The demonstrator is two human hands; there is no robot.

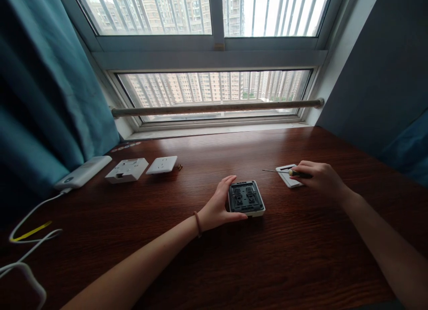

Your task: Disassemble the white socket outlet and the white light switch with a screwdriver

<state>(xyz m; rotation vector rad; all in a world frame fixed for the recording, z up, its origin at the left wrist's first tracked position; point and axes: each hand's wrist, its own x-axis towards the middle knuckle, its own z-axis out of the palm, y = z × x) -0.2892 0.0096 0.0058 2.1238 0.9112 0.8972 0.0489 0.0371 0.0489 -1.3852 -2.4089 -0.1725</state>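
A square switch module (246, 198), dark grey inside a white frame, lies on the dark wooden desk (214, 265) in front of me. My left hand (219, 204) grips its left side, thumb along the near edge and fingers curled over the far corner. To the right, my right hand (317, 176) is closed round the handle of a small screwdriver (284, 171), whose thin shaft points left just above the desk. Under that hand lies a white cover plate (287, 178), partly hidden by the fingers.
At the back left of the desk sit a white power bank (83, 171) with a white cable (30, 238), a white mounting box (127, 170), a white socket plate (162, 164) and a small screw (179, 167). Teal curtains hang at both sides of the window.
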